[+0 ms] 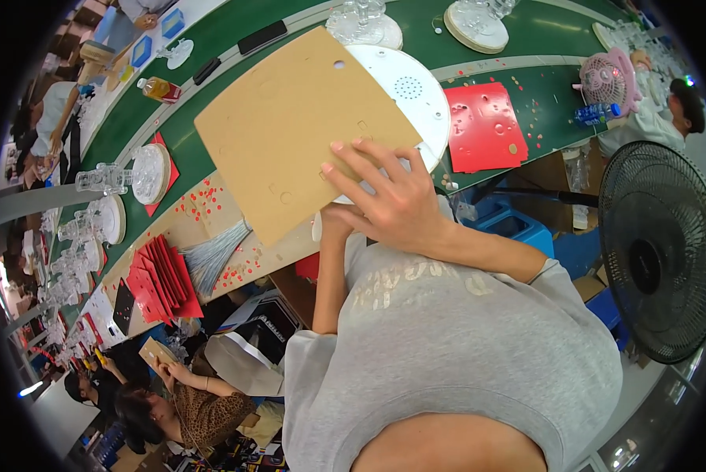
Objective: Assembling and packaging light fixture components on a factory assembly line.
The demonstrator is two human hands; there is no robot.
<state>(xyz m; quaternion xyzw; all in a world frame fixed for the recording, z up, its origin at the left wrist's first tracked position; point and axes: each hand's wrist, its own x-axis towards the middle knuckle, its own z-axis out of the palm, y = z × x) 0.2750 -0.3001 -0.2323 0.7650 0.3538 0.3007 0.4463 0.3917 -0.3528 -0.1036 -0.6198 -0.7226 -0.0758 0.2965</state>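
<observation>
A large brown card sheet (pixel 305 126) with a punched hole near one corner and several faint cut outlines lies tilted in front of me. My right hand (pixel 392 197) rests on its lower right part, fingers stretched out flat on the surface. Beneath the card's near edge is my left hand (pixel 337 224); its fingers are hidden, so I cannot see what they hold. A round white disc base (pixel 425 98) with small holes shows partly from under the card's right side.
A stack of red sheets (pixel 486 126) lies right of the disc, and folded red cards (pixel 160 279) stand left, beside a bundle of grey ties (pixel 215 256). Clear plastic assemblies on round bases (pixel 150 175) line the green conveyor (pixel 184 134). A black fan (pixel 656 252) stands at right.
</observation>
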